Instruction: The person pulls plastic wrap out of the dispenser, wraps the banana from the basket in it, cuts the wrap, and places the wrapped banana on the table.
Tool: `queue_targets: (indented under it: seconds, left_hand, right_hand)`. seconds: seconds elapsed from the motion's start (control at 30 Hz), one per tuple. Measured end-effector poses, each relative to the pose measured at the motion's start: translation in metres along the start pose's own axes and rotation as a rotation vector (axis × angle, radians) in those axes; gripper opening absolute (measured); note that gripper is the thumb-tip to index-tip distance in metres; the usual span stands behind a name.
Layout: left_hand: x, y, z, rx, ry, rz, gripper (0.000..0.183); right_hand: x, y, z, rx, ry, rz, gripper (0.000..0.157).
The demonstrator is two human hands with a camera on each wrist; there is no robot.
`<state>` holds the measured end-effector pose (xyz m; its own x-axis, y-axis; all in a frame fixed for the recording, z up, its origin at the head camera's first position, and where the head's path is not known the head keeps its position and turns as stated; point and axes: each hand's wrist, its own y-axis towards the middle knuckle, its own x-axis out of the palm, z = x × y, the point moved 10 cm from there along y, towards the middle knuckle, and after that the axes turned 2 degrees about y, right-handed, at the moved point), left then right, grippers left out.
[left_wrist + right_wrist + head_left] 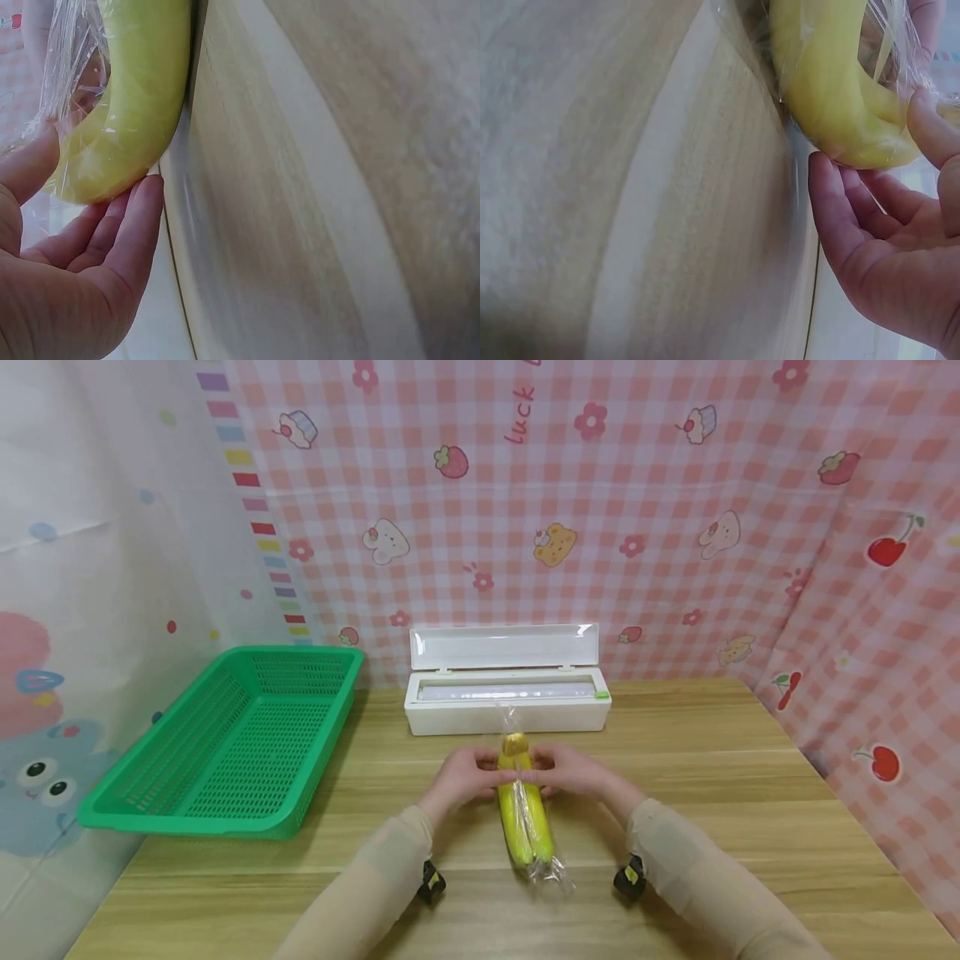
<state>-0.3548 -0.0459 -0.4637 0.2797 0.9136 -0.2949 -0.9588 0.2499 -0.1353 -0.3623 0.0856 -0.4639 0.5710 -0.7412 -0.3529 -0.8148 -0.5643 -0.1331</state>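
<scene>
A pair of yellow bananas (pixel 521 818) lies on the table in front of the person, joined at the stem, which points away. Clear plastic wrap (pixel 553 875) covers them, with loose crumpled ends past the stem and past the near tips. On the left side the left hand (pixel 459 777) holds the bunch near its stem end, thumb on top and fingers beneath, as the left wrist view shows on the bananas (pixel 150 90). Mirroring it, the right hand (pixel 576 770) grips the other side; in the right wrist view its fingertips (pixel 823 166) touch the underside of the curve.
Behind the bananas stands a white cling film dispenser (pixel 508 720) with its lid (pixel 506 647) raised and a film roll (pixel 506 692) inside. A green plastic basket (pixel 247 760) sits at the left. Patterned curtains (pixel 480 510) border the wooden table (pixel 720 760).
</scene>
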Motion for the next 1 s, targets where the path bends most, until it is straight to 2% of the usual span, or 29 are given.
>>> queue_targets:
  seconds: [0.3, 0.53, 0.7, 1.0]
  left_hand:
    - [0.001, 0.000, -0.001, -0.001, 0.014, 0.009, 0.042]
    - [0.004, 0.000, -0.003, -0.013, -0.080, -0.002, 0.045]
    - [0.003, -0.001, -0.001, 0.006, -0.091, 0.011, 0.045]
    - [-0.002, -0.003, 0.005, 0.065, 0.038, 0.069, 0.037]
  right_hand:
    - [-0.002, -0.001, 0.000, -0.039, -0.008, 0.053, 0.029]
    - [-0.003, -0.003, -0.004, -0.068, -0.010, 0.082, 0.026]
    - [-0.003, -0.004, -0.006, -0.092, 0.005, 0.098, 0.030]
    - [-0.006, -0.005, -0.010, -0.095, -0.086, 0.146, 0.035]
